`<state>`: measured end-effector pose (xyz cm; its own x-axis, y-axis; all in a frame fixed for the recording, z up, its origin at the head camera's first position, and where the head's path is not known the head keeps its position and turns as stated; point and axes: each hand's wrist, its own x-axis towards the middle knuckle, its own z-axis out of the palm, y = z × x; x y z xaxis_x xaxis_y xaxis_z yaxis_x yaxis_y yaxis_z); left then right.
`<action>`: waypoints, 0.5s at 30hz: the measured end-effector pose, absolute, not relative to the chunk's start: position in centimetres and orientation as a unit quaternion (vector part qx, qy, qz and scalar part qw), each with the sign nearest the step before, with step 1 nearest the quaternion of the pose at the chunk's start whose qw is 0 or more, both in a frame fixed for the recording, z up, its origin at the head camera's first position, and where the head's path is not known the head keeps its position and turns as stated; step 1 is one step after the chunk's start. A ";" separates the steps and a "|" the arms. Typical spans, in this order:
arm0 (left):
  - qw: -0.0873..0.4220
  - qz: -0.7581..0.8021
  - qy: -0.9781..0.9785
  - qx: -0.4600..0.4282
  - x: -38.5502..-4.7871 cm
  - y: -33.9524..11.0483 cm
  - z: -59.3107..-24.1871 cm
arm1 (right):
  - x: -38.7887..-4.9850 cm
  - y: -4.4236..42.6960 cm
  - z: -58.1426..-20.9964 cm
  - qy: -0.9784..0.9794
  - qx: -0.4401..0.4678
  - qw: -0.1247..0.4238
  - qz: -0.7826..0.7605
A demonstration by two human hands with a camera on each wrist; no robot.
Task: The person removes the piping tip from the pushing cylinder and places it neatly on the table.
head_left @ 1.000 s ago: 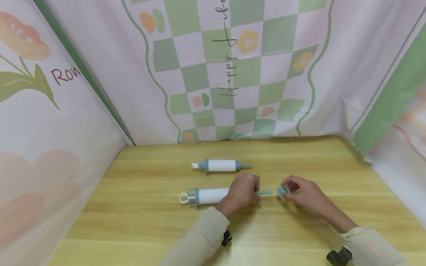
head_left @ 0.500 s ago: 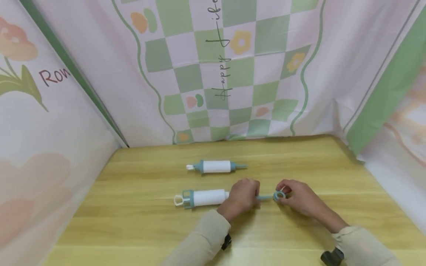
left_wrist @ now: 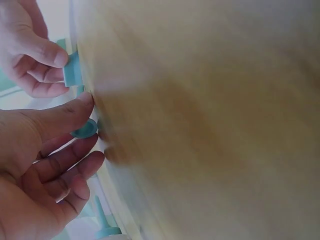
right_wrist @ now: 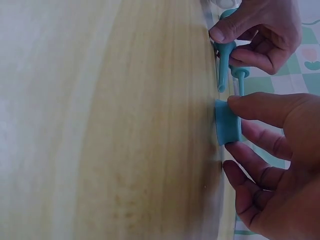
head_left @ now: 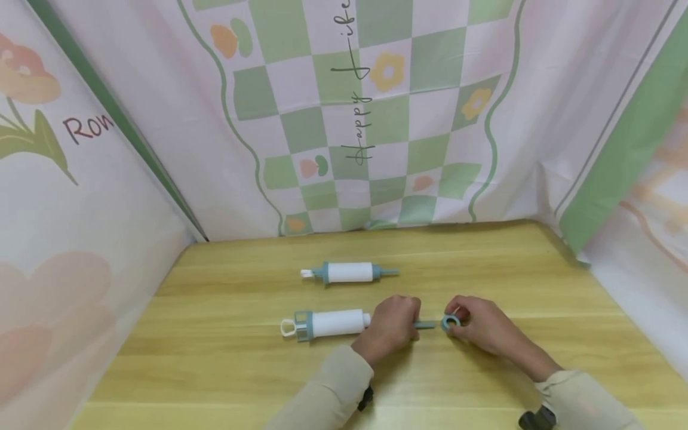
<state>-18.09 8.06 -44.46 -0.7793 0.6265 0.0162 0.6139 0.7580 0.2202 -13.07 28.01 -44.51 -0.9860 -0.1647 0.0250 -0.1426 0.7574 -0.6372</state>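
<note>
In the head view my left hand (head_left: 388, 324) pinches a teal nozzle (head_left: 426, 325) whose thin spout points right. Left of that hand lies a white tube (head_left: 337, 322) with a narrower neck at its right end, a teal cage-like fitting (head_left: 303, 325) and a white loop (head_left: 288, 328). My left hand hides where neck and nozzle are closest, so I cannot tell whether they touch. Thumb and fingers of my right hand (head_left: 484, 322) pinch a teal ring (right_wrist: 229, 124) by its edge. A small gap separates ring and spout tip.
Behind lies a similar, smaller white tube (head_left: 350, 272) with teal ends and a teal spout. Everything rests on a wood-grain table (head_left: 226, 280). A patterned curtain (head_left: 371, 119) stands at the back, with printed cloth at both sides.
My left hand and the white tube are further apart, and the tube's narrow neck now shows. The ring has turned so its hole faces the head camera. The head view has shifted slightly.
</note>
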 end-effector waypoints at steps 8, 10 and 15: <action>0.029 0.109 0.937 0.330 -17.8 8.0 -44.2 | -12.9 28.1 -44.1 0.938 -0.076 0.007 -0.338; 0.027 0.105 0.938 0.328 -17.8 7.9 -44.2 | -12.9 28.1 -43.9 0.939 -0.079 0.000 -0.336; 0.019 0.102 0.940 0.326 -17.6 7.7 -44.0 | -12.8 27.7 -43.1 0.939 -0.089 -0.009 -0.332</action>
